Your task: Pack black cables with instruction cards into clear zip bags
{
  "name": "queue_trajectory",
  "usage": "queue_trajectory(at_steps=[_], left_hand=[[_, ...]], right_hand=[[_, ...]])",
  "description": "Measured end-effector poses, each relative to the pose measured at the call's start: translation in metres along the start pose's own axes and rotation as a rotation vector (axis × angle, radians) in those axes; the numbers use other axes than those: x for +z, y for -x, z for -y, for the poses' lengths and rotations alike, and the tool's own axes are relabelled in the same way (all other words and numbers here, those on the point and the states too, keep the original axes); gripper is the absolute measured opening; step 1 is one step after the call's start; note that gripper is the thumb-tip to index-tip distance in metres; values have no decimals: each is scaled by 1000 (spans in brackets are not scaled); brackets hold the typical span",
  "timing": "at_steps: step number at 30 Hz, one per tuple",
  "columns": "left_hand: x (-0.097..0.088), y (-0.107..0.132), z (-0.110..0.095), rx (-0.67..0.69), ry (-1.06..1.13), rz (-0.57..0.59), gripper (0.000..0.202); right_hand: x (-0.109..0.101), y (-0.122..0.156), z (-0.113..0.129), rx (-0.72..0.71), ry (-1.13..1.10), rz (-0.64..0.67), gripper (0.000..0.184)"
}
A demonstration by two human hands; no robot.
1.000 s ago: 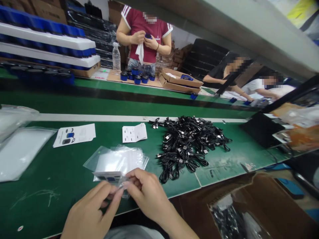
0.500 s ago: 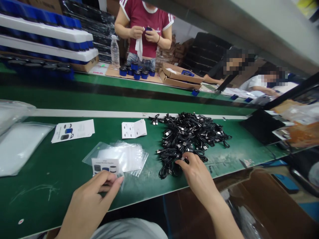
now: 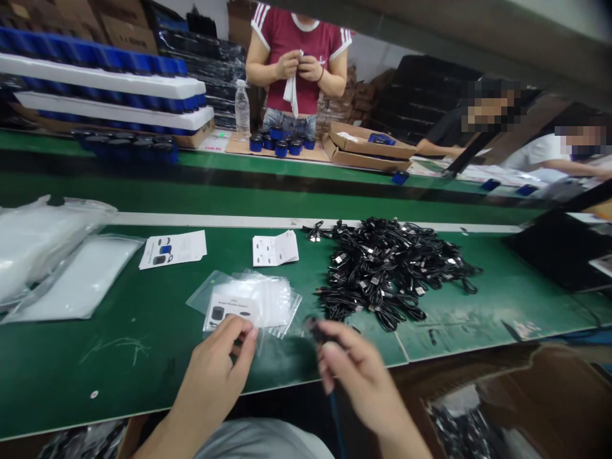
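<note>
Bench obs., green work mat (image 3: 119, 357): L hand (image 3: 215, 363) closed in a pinch, fingertips on lower edge of printed speaker card (image 3: 232, 311) in clear poly bag (image 3: 252, 317); card held up off mat, apparently so it stayed flat and readable. R hand (image 3: 356, 376) motion-blurred, fingers curled on end of black cable (image 3: 318, 331); grip looked closed, detail unclear. Loose cable pile (image 3: 387, 274) at 1 o'clock from hands, spread flat, seemingly for single picks. Stack of clear bags (image 3: 277, 299) just behind card. Folded leaflet (image 3: 275, 248) at 12 o'clock. Cardboard box (image 3: 502, 389) at 4 o'clock, below bench edge.
</note>
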State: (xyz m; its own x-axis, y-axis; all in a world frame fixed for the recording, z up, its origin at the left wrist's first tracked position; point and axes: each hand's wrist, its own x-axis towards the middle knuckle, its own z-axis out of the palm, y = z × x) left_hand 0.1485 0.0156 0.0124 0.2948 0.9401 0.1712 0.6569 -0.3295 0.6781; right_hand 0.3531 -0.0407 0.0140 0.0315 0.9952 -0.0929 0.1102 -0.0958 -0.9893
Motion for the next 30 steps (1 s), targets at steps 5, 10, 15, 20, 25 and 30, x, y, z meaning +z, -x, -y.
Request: queue_trajectory(at_steps=[5, 10, 15, 20, 25, 30], left_hand=[[-4, 3, 3, 85, 0, -45, 19], [-4, 11, 4, 145, -13, -135, 14], [0, 16, 2, 195, -125, -200, 12], [2, 17, 0, 231, -179, -133, 13], [0, 19, -2, 223, -176, -86, 14], [-1, 19, -3, 245, -163, -51, 14]], right_hand=[[49, -11, 5, 129, -62, 266, 36], [50, -12, 12, -194, 422, 108, 37], [61, -12, 2, -450, 940, 33, 45], [70, -15, 1, -410, 929, -46, 40], [51, -10, 25, -260, 410, 241, 43], [34, -12, 30, -281, 373, 348, 49]])
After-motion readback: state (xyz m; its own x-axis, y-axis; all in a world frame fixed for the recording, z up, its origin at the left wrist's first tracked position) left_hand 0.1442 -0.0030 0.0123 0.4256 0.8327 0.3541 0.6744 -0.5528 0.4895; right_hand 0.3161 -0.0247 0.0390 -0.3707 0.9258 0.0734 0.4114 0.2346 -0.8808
